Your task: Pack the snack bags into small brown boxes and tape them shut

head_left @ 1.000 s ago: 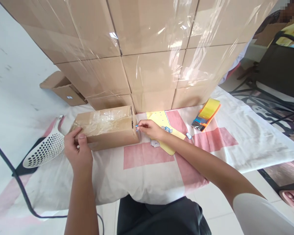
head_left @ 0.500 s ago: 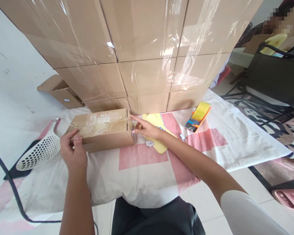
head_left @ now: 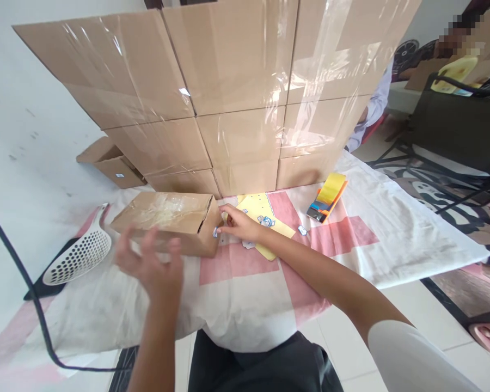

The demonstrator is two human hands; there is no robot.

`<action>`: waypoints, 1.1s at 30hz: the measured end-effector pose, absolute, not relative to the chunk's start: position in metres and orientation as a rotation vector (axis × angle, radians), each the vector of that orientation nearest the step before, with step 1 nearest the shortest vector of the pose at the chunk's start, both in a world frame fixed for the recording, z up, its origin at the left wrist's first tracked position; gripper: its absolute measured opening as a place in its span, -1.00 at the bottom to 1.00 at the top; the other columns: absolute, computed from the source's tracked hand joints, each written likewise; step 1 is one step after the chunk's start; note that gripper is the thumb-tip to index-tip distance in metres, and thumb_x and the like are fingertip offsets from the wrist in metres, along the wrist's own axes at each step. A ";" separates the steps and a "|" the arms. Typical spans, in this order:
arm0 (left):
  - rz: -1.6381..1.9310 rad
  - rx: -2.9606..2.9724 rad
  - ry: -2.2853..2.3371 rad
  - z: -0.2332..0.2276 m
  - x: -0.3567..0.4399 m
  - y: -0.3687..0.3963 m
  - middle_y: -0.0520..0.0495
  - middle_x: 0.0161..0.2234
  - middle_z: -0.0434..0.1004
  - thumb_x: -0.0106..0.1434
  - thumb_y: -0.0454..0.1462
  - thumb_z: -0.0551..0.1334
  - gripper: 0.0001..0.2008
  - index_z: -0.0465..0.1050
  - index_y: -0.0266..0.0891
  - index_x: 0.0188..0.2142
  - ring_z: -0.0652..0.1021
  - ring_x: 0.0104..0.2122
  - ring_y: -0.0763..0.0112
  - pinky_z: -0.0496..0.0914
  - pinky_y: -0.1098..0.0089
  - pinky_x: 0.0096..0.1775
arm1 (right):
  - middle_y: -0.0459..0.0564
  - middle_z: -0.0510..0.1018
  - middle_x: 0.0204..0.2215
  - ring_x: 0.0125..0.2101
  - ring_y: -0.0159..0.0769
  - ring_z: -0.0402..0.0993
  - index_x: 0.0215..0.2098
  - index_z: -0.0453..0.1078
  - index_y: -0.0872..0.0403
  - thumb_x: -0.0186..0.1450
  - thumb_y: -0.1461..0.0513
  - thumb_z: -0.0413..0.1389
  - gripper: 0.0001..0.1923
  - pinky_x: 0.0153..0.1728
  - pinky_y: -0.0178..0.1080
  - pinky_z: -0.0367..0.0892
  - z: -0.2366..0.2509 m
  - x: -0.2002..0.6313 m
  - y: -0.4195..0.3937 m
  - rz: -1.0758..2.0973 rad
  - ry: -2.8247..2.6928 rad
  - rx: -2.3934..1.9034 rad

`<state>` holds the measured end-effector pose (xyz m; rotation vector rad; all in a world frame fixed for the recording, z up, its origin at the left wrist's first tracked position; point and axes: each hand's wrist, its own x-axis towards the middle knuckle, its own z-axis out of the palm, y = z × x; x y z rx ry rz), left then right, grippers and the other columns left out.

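Observation:
A taped cardboard box lies on the cloth-covered table, turned at an angle. My left hand is in front of its long side, blurred, with fingers spread and holding nothing. At the box's right end is my right hand, its index finger reaching the box edge. A small blue-and-white paper cutout shows at the right thumb tip, against the end face; the thumb and a curled finger appear to pinch it. Under the right forearm lie yellow sheets with printed figures. Another small cutout lies to their right.
A tall wall of taped cardboard stands behind the box. A white perforated skimmer lies at left, and a small open carton sits against the wall. A yellow-and-orange packet is at right. Behind the cardboard, a person's sleeve shows.
My left hand has let go of the box's left end and moved right, opening. The box has turned so its right end face shows more. My right hand stays at that end.

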<state>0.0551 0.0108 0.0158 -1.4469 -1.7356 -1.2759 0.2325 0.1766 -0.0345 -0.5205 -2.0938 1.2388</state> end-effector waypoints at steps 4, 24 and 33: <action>-1.057 -1.620 -1.844 0.011 0.104 0.018 -0.34 0.35 0.19 0.21 -0.13 0.34 -0.49 0.38 -0.12 0.14 0.10 0.39 -0.26 -0.10 -0.30 0.30 | 0.01 0.43 -0.01 -0.41 -0.45 0.27 0.13 0.30 0.03 0.26 0.06 0.29 -0.46 -0.36 -0.28 0.29 -0.039 0.228 0.174 1.165 -2.094 -0.532; -1.092 -1.510 -1.899 -0.001 0.110 0.035 -0.46 0.22 0.23 0.20 -0.12 0.31 -0.47 0.23 -0.22 0.10 0.08 0.38 -0.21 -0.03 -0.27 0.28 | 0.00 0.42 -0.02 -0.35 -0.41 0.30 0.08 0.28 0.05 0.25 -0.01 0.28 -0.45 -0.35 -0.29 0.25 -0.035 0.227 0.167 1.195 -2.058 -0.578; -1.034 -1.534 -1.777 -0.009 0.105 0.041 -0.42 0.12 0.27 0.21 -0.23 0.28 -0.52 0.22 -0.26 0.09 0.20 0.25 -0.14 0.07 -0.23 0.24 | -0.03 0.42 -0.11 -0.28 -0.35 0.33 -0.07 0.29 0.05 0.24 -0.02 0.29 -0.54 -0.29 -0.29 0.27 -0.027 0.226 0.167 1.144 -2.072 -0.572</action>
